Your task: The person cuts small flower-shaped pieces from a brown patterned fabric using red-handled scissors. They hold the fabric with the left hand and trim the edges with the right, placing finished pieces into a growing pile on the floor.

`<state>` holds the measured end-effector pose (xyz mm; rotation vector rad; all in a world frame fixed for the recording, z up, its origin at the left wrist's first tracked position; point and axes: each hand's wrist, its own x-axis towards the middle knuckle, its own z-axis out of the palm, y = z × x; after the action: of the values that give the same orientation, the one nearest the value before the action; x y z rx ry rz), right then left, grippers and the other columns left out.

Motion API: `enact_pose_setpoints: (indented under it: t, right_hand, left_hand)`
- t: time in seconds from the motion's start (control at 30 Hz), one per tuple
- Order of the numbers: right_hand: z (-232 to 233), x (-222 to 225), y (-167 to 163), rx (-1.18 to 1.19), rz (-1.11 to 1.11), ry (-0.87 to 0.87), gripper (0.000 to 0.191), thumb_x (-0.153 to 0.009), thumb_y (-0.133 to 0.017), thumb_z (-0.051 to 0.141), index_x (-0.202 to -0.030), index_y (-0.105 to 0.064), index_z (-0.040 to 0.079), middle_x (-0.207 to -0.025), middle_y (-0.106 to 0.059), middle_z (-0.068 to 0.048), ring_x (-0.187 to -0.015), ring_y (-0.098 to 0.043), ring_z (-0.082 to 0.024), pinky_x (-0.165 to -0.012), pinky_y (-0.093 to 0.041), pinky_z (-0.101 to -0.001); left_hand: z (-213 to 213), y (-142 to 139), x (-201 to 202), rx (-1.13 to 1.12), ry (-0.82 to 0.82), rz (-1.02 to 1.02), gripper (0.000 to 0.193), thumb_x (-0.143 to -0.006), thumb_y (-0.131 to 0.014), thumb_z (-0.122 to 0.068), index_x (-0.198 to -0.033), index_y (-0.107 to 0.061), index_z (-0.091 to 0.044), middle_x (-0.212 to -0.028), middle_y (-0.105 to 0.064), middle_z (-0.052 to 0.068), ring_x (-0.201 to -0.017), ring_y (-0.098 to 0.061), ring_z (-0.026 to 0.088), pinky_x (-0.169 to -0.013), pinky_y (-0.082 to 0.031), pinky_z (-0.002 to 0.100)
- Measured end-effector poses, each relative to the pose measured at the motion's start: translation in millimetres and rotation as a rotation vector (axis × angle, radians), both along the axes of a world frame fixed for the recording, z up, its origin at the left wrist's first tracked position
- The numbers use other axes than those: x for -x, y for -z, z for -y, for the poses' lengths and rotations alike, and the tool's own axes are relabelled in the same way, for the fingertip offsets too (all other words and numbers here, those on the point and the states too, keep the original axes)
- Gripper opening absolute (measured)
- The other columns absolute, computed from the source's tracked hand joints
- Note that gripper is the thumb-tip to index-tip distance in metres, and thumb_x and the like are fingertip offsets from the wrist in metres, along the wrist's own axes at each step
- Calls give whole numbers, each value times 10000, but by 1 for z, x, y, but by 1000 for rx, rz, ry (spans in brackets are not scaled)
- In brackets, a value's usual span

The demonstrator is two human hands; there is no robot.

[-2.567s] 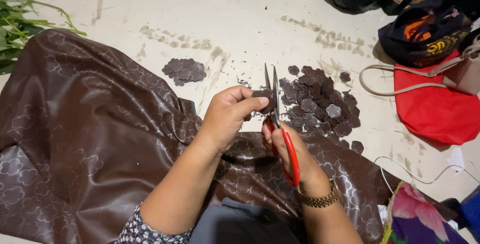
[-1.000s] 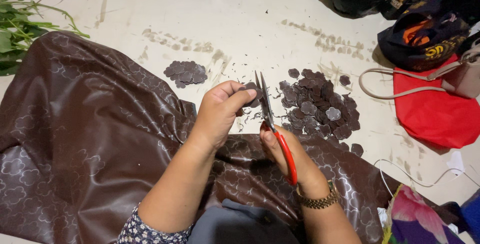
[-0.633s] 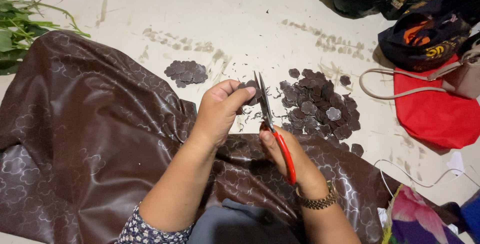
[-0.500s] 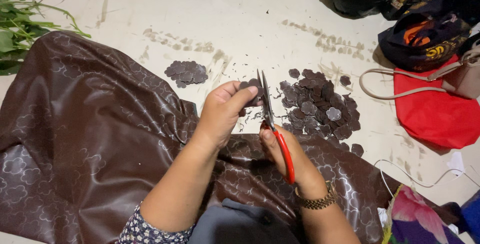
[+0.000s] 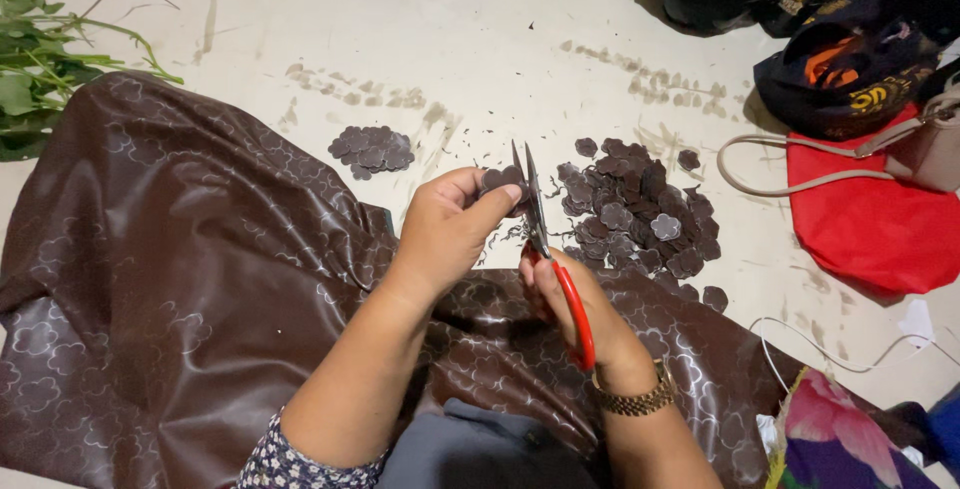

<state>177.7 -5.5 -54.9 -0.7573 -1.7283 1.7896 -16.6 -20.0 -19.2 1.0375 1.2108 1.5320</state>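
Observation:
My left hand [image 5: 445,229] pinches a small dark brown flower-shaped piece [image 5: 498,180] between thumb and fingers. My right hand [image 5: 570,304] grips red-handled scissors [image 5: 545,244], their blades pointing up and touching the piece's right edge. A large brown embossed sheet [image 5: 180,279] lies over my lap and the floor under both arms. Beyond the scissors sits a big pile of cut brown pieces [image 5: 640,214]. A smaller pile [image 5: 372,151] lies further left.
Green leafy stems [image 5: 40,59] lie at the far left. A red bag [image 5: 875,229], a beige strap [image 5: 800,184] and dark bags [image 5: 840,59] crowd the right side. A flowered cloth [image 5: 830,439] is at the bottom right. The floor is pale and smudged.
The scissors and piece shifted slightly left and up from where they were earlier, and my left hand has turned the piece between cuts. Piles and sheet stay put.

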Motion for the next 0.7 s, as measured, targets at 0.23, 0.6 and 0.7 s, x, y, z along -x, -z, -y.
enact_pose_setpoints:
  t: [0.23, 0.6, 0.7]
  right_hand:
    - [1, 1, -1, 9, 8, 31, 453, -1051, -444, 500, -909, -540, 81, -728, -447, 31, -624, -424, -99, -561, -384, -260]
    - [-1, -1, 0, -77, 37, 77, 468, -1053, -436, 491, -887, -544, 67, -696, -435, 32, -600, -396, -91, -534, -362, -260]
    - [-2, -1, 1, -176, 36, 96, 477, -1074, -410, 500, -886, -531, 79, -735, -441, 32, -649, -403, -81, -574, -369, -248]
  left_hand:
    - [-2, -2, 0, -25, 3, -2, 142, -930, -708, -133, -915, -729, 6, -817, -713, -10, -722, -578, 25, -648, -483, 208]
    - [-7, -7, 2, -72, 28, 119, 136, -935, -720, -100, -1011, -704, 12, -887, -742, 44, -804, -677, 84, -725, -541, 229]
    - [-9, -10, -1, -36, 19, 126, 146, -938, -719, -101, -1026, -705, 15, -884, -744, 56, -790, -679, 98, -692, -523, 234]
